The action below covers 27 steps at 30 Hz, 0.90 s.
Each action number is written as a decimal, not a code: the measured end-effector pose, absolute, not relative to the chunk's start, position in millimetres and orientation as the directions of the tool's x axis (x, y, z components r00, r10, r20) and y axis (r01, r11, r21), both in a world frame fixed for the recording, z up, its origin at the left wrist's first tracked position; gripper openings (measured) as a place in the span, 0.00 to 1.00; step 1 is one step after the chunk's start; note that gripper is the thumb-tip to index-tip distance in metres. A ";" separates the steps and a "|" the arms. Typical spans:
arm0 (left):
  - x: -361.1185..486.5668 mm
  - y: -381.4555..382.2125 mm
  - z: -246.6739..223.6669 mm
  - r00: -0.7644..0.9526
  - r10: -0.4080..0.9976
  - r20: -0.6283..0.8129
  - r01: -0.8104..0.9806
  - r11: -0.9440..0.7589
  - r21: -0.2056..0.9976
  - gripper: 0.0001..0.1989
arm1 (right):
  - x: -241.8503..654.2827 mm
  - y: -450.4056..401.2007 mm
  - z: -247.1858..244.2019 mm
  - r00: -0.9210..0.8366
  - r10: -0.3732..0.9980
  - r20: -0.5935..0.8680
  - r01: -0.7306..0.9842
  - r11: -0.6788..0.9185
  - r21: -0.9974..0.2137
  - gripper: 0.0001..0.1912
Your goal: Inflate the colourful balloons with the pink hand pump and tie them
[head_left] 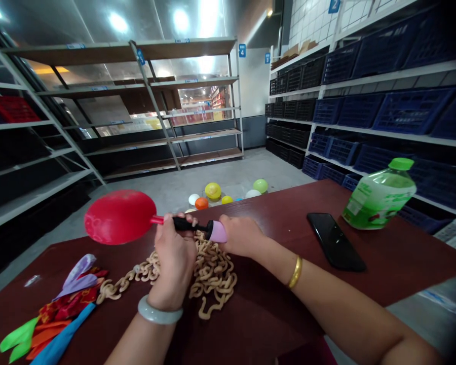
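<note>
A red balloon point(120, 217), inflated, sits on the nozzle of a hand pump point(184, 224) with a black barrel and a pinkish-purple handle. My left hand point(175, 251) is closed around the barrel near the balloon's neck. The pump's handle is gripped in my right hand point(241, 234). Beneath both hands lies a pile of beige curled pieces point(215, 274) that trails to the left. Flat balloons in purple, red, orange, green and blue point(66, 304) lie on the dark red table point(273, 314) at the left.
A black phone point(335, 242) and a green-capped bottle point(380, 195) are on the table's right side. Several inflated balloons point(213, 190) rest on the floor past the table. Shelves point(197, 137) stand behind, and blue crates point(410, 111) fill racks at the right.
</note>
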<state>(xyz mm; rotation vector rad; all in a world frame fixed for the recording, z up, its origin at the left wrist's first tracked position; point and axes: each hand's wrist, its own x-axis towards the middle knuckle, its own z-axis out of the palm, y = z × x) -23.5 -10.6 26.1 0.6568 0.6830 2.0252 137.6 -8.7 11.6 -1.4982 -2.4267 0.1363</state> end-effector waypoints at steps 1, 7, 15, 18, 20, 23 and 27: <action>-35.0 -6.5 29.1 -0.500 0.845 0.188 -0.560 -0.482 0.674 0.07 | 139.4 -5.5 10.7 -0.424 0.887 0.182 0.862 0.457 -0.221 0.21; -93.4 11.0 40.0 -0.624 0.763 0.167 -0.493 -0.550 0.674 0.04 | 155.2 11.7 7.9 -0.438 0.885 0.159 0.872 0.461 -0.162 0.21; -43.6 3.1 25.2 -0.590 0.780 0.208 -0.533 -0.570 0.624 0.07 | 158.8 10.8 6.8 -0.431 0.882 0.192 0.886 0.453 -0.094 0.20; -14.4 -8.2 16.0 -0.499 0.840 0.213 -0.579 -0.507 0.638 0.09 | 149.2 -0.4 7.9 -0.434 0.871 0.230 0.873 0.470 -0.132 0.21; -0.4 -16.0 11.5 -0.444 0.870 0.217 -0.597 -0.467 0.652 0.09 | 143.7 -7.5 9.2 -0.429 0.870 0.242 0.869 0.471 -0.154 0.20; 6.8 -21.9 9.4 -0.407 0.882 0.236 -0.601 -0.453 0.658 0.09 | 139.3 -12.3 10.4 -0.421 0.876 0.234 0.868 0.464 -0.176 0.20; -11.8 -12.7 14.6 -0.426 0.877 0.223 -0.593 -0.457 0.663 0.09 | 140.1 -6.6 9.2 -0.430 0.877 0.214 0.863 0.469 -0.189 0.18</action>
